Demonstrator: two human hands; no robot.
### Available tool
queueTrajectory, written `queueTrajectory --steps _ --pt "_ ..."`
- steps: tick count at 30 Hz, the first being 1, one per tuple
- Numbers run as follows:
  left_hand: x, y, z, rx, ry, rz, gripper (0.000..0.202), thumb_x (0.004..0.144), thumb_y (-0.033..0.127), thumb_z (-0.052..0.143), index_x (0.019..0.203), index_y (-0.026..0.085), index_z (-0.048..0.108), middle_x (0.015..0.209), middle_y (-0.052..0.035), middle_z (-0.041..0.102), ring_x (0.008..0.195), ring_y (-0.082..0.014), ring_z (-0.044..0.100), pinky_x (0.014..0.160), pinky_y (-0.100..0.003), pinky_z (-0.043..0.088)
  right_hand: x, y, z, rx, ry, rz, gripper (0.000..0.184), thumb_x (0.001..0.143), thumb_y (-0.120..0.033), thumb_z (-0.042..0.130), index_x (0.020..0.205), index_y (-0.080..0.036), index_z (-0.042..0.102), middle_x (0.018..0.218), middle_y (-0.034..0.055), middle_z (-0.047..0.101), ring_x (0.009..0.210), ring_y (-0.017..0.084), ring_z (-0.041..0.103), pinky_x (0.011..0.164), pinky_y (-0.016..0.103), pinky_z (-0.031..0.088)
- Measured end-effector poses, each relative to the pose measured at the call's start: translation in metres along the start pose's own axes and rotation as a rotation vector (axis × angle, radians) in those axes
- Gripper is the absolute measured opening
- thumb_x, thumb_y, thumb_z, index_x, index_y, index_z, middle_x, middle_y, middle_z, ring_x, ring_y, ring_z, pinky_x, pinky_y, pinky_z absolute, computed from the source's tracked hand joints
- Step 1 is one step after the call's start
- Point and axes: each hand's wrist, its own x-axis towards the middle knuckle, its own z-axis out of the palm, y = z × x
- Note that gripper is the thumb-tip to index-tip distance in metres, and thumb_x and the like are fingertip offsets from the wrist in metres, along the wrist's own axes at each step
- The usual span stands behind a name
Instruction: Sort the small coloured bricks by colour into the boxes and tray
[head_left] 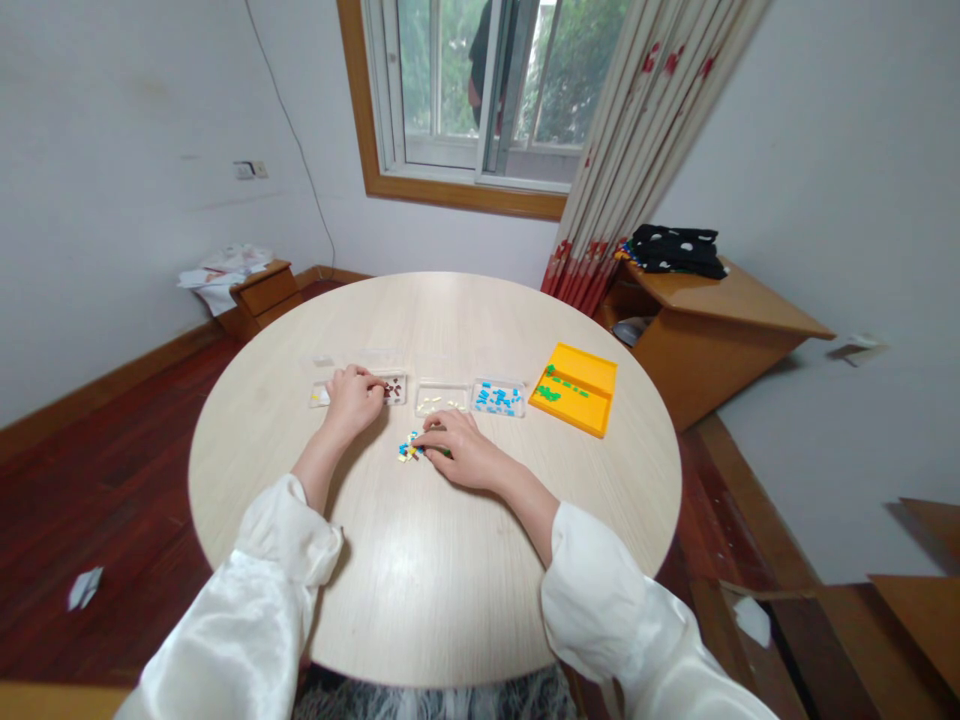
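Observation:
My left hand [352, 398] hovers over a clear tray holding brown pieces [395, 389], fingers curled in a pinch at the tray's edge. My right hand [459, 447] rests on the round table [420, 560], fingers pinched at a small pile of mixed coloured pieces [409, 449]. Beside the brown tray stand a clear tray of white pieces [439, 399] and a clear tray of blue pieces [498, 398]. An orange box with green pieces [574, 388] lies to the right. What the fingers hold is too small to name.
A wooden cabinet [705, 330] with dark spotted cloth [679, 250] stands at the right, by a curtain [637, 150] and window. A low wooden box [262, 292] with papers sits by the left wall. Paper scraps lie on the wooden floor.

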Motion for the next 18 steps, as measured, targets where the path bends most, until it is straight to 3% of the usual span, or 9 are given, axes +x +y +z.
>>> queueTrajectory --steps 6,12,18 --pt "0.0012 0.0016 -0.0022 -0.028 0.058 0.006 0.031 0.077 0.024 0.04 0.079 0.019 0.071 0.098 -0.0103 0.063 0.1 -0.0268 0.05 0.084 -0.041 0.035 0.0017 0.0027 0.0021 -0.001 0.046 0.018 0.024 0.084 -0.011 0.051 0.1 -0.021 0.066 0.101 0.0069 0.056 0.1 0.018 0.046 0.088 0.036 0.033" --pt "0.0005 0.0057 -0.0046 -0.062 0.036 0.049 0.029 0.075 0.022 0.041 0.075 0.018 0.069 0.088 -0.0083 0.067 0.091 -0.0234 0.057 0.084 -0.036 0.037 0.0011 0.0016 0.0014 -0.009 0.025 0.004 0.021 0.083 -0.013 0.054 0.096 -0.022 0.068 0.099 0.0064 0.057 0.099 0.018 0.047 0.088 0.036 0.033" --pt "0.0019 0.0048 -0.0031 -0.142 0.011 0.058 0.031 0.073 0.022 0.04 0.078 0.015 0.07 0.085 -0.0085 0.069 0.079 -0.0199 0.059 0.075 -0.029 0.042 0.0015 0.0036 0.0021 -0.023 0.021 0.025 0.021 0.082 -0.011 0.054 0.095 -0.019 0.068 0.096 0.0065 0.058 0.098 0.018 0.048 0.087 0.035 0.033"
